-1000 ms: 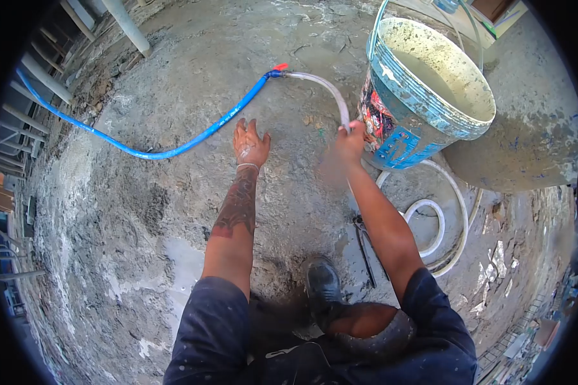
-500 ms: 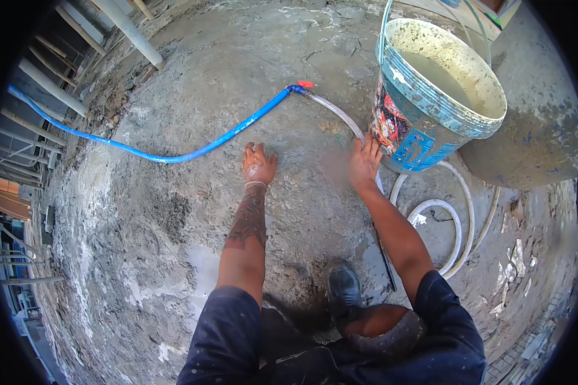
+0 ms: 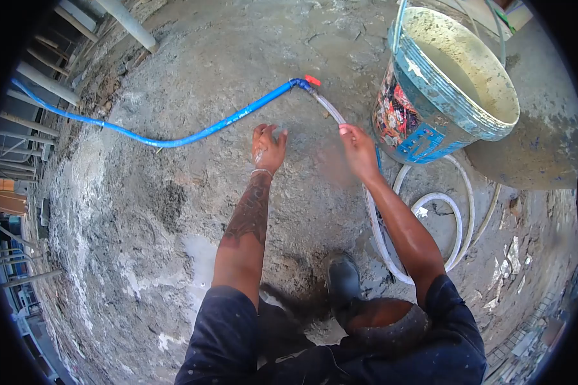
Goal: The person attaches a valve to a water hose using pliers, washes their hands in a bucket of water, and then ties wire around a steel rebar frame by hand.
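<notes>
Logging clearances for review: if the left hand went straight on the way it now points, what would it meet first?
The left hand would probably meet the blue hose first, near the red handle, though the hand's height is unclear.

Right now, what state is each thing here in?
Left hand: empty, partly curled
Right hand: gripping the pale hose
Pale hose: partly coiled, joined to blue hose
Blue hose: uncoiled
Red lever: setting unclear
Bucket: lidless, part filled, handle raised

The bucket (image 3: 412,106) stands right of the valve (image 3: 300,84) and beyond the hose coils (image 3: 459,224).
</notes>
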Demonstrator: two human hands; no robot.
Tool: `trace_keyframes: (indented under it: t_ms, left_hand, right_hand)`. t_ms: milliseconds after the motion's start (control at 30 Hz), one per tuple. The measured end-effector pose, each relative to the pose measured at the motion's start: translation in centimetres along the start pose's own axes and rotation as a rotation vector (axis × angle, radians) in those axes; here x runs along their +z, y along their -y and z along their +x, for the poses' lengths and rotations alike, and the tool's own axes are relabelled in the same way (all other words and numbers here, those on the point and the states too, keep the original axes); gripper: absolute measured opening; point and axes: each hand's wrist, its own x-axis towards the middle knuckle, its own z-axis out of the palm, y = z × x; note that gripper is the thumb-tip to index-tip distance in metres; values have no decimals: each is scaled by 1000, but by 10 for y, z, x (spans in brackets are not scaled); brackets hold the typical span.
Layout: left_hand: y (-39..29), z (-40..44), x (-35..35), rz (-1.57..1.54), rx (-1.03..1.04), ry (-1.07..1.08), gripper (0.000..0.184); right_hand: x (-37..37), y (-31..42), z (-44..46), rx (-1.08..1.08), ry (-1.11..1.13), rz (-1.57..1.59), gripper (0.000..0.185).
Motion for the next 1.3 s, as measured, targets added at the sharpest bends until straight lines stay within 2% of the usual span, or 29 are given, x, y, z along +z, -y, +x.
trace_keyframes:
  t_ms: [33,67,100,133,200,233,267,333,367,400,467,500,533,567,600,633,667,733,767,800,833,867,900,967,1033,1067,1133,1267,1300]
  left_hand:
    - [-11,2,-4,-214,-99,8,38]
    - [-23,2,-11,-428,-199,18,38]
    - [-34,-4,-15,-472,-224,-35,31]
    - [-38,-17,-17,-476,-250,8,31]
    - [-43,-49,-37,-415,-298,104,24]
    - [-40,-71,-49,-348,-257,144,22]
    - [-33,-94,-63,-281,-211,177,21]
    - [-25,-137,-114,-189,-308,350,20]
    - [-21,-160,-144,-89,-306,292,19]
    - [-26,-169,-184,-18,-546,424,25]
    - [-5,-216,-257,243,-425,604,33]
    - [-6,-235,-293,422,-292,629,31]
    - [-21,-240,-328,524,-465,735,28]
    - [-39,-241,-359,580,-459,771,29]
    - [-54,-244,-387,637,-455,809,29]
    - [-56,-256,-407,595,-577,806,30]
    - [-55,-265,-417,544,-700,796,31]
    - [-63,-269,-426,473,-668,849,32]
    - [-64,-269,-422,378,-671,793,30]
    - [-65,-269,-415,281,-670,742,29]
    - [-74,-259,-404,171,-786,708,29]
    - [-82,-249,-393,60,-904,663,29]
    - [-74,-259,-381,131,-785,690,28]
    - [-78,-244,-343,87,-816,693,28]
    - [-83,-243,-338,10,-872,684,28]
    - [-81,-238,-327,-63,-869,668,28]
    - [-83,-232,-316,-45,-893,695,27]
    - [-87,-224,-316,-174,-892,611,27]
    - [-88,-225,-324,-168,-875,614,27]
  right_hand:
    - [0,2,-4,23,24,-2,23]
    - [-4,6,-10,133,69,202,23]
    - [-13,10,-19,254,97,400,24]
    - [-24,21,-30,302,93,384,24]
    - [-45,49,-51,382,422,-205,17]
    - [-49,44,-69,487,465,-112,10]
    - [-60,58,-79,533,464,-104,10]
    - [-81,97,-97,169,221,18,15]
    - [-98,137,-89,303,152,33,14]
    - [-118,167,-76,328,148,41,14]
    - [-160,209,-42,275,114,97,12]
    - [-180,223,-17,286,42,9,12]
    - [-194,222,10,299,-26,-77,14]
    - [-202,201,36,285,-132,-12,28]
    - [-213,194,69,411,-90,-183,38]
    - [-217,170,98,391,-55,-248,43]
    - [-223,139,122,547,142,-352,34]
    - [-215,52,133,270,215,-656,32]
    - [-210,42,140,291,236,-660,32]
    - [-207,39,147,385,513,-888,32]
    - [-206,35,143,478,802,-1110,34]
    - [-204,30,134,503,825,-1122,34]
    - [-202,27,130,461,846,-1039,32]
    - [-200,24,133,434,874,-966,31]
    - [-198,32,136,1090,674,-477,30]
    - [-197,30,140,1093,679,-491,30]
    - [-203,22,145,465,954,-1123,32]
    - [-201,8,140,447,927,-1146,32]
    - [-200,32,144,629,690,-1064,32]
